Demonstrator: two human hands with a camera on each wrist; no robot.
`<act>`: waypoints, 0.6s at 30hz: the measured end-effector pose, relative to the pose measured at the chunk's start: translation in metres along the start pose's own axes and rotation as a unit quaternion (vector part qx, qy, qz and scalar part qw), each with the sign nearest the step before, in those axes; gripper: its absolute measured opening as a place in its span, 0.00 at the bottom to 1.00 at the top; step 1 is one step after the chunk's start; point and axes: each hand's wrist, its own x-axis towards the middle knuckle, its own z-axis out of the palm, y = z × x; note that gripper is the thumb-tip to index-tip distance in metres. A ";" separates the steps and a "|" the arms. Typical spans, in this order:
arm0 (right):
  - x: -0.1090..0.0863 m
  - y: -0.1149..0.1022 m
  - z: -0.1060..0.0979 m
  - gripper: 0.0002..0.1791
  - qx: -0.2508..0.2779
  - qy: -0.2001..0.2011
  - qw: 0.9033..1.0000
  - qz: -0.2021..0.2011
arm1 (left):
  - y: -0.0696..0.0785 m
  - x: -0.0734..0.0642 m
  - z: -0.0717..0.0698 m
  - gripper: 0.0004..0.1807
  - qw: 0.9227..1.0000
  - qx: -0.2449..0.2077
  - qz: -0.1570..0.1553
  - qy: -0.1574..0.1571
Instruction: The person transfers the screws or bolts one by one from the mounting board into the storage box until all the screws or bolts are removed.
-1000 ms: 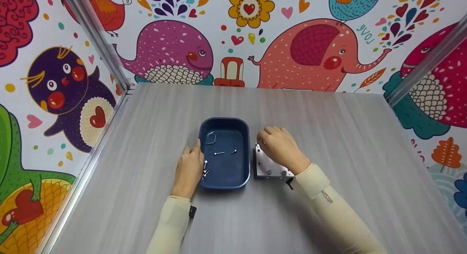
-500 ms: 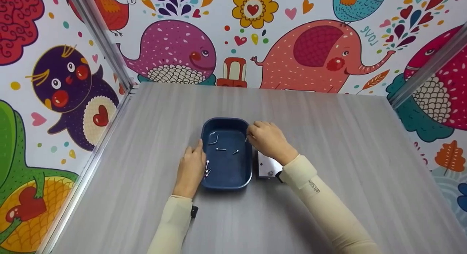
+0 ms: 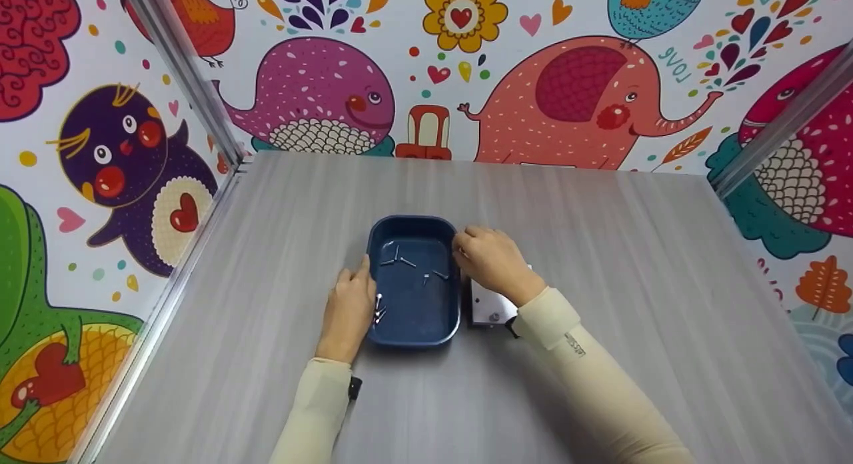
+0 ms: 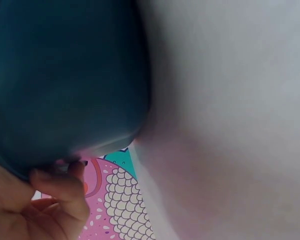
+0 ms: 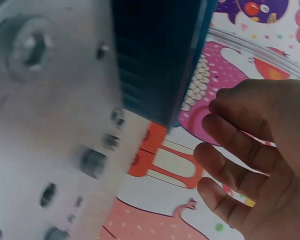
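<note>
A deep blue plastic tray (image 3: 416, 324) sits on the table with several small metal screws (image 3: 408, 262) inside. At its left side my left hand (image 3: 348, 311) holds the rim; in the left wrist view its curled fingers (image 4: 65, 190) meet the tray's edge. My right hand (image 3: 492, 257) is over the tray's right rim, and in the right wrist view its fingers are loosely bent and apart with nothing between them. Under that hand, right of the tray, lies a silver metal block (image 3: 490, 304), partly hidden. Socket-head bolts (image 5: 32, 47) and holes show on the block in the right wrist view.
The grey wood-grain table (image 3: 300, 204) stretches around the tray. Printed cartoon panels (image 3: 320, 91) stand at its back and sides, joined by metal corner rails (image 3: 193, 84).
My right hand has moved left from the metal block to the tray's rim and let go of a screw. One more screw lies in the tray, and others have shifted. My left hand stays.
</note>
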 end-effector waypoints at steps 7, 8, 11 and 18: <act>-0.020 -0.003 -0.027 0.02 0.003 0.072 0.997 -0.019 | -0.001 0.000 0.000 0.21 1.000 0.007 0.002 0.002; -0.023 -0.003 -0.031 0.02 0.001 0.076 0.997 -0.019 | -0.001 0.000 0.000 0.21 1.000 0.008 0.003 0.004; -0.034 -0.005 -0.042 0.03 -0.005 0.078 0.997 -0.015 | -0.001 0.000 -0.001 0.21 1.000 0.007 0.003 0.009; -0.056 -0.003 -0.057 0.05 -0.010 0.058 0.998 0.009 | 0.001 0.000 -0.001 0.21 1.000 0.005 0.003 0.001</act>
